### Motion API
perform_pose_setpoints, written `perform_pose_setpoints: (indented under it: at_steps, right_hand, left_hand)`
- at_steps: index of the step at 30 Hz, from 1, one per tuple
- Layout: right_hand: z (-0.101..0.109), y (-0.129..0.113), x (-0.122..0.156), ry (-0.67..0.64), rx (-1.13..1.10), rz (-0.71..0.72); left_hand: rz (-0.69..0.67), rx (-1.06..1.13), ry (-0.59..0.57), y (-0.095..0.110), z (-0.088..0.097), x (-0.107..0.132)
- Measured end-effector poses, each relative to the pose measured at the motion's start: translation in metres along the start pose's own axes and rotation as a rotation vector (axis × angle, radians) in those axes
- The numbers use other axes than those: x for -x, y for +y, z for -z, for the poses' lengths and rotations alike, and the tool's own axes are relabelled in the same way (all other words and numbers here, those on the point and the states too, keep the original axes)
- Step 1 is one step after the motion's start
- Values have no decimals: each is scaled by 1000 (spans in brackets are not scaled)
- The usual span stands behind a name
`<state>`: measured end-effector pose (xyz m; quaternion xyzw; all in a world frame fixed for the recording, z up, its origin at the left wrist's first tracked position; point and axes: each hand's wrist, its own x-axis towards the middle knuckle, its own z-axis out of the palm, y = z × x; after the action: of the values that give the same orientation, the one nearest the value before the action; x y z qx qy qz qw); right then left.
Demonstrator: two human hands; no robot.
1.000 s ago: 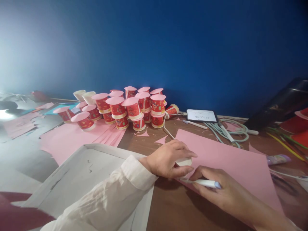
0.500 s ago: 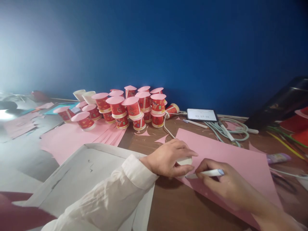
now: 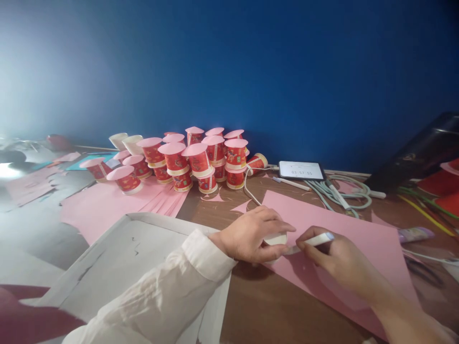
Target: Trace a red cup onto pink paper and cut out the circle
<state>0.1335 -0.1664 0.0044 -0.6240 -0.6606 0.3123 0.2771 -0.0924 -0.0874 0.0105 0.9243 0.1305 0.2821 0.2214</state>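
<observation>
Head: slender pen (image 3: 317, 240), smooth pink paper (image 3: 369, 246).

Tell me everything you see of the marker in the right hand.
The marker is slim, white and plastic-looking, pale blue at its upper end. It slants over the pink sheet, gripped by the right hand, its lower end close to the thumb of the left hand. The tip is blurred, so contact with the paper is unclear.

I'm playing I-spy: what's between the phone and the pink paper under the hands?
The head view shows a pen and coiled green cable between phone and paper.
</observation>
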Motion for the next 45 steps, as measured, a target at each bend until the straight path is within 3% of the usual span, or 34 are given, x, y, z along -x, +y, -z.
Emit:
perform_pose_setpoints:
  at_steps: [7, 27, 45]
  right_hand:
    - [-1, -1, -5, 2, 19, -33]
    - [-2, 12, -22, 60, 147, -189]
    - [-5, 1, -52, 80, 218, -269]
  left_hand:
    - [-4, -7, 16, 3, 1, -1]
    - [23, -61, -73, 7, 8, -1]
    - [24, -109, -72, 8, 8, -1]
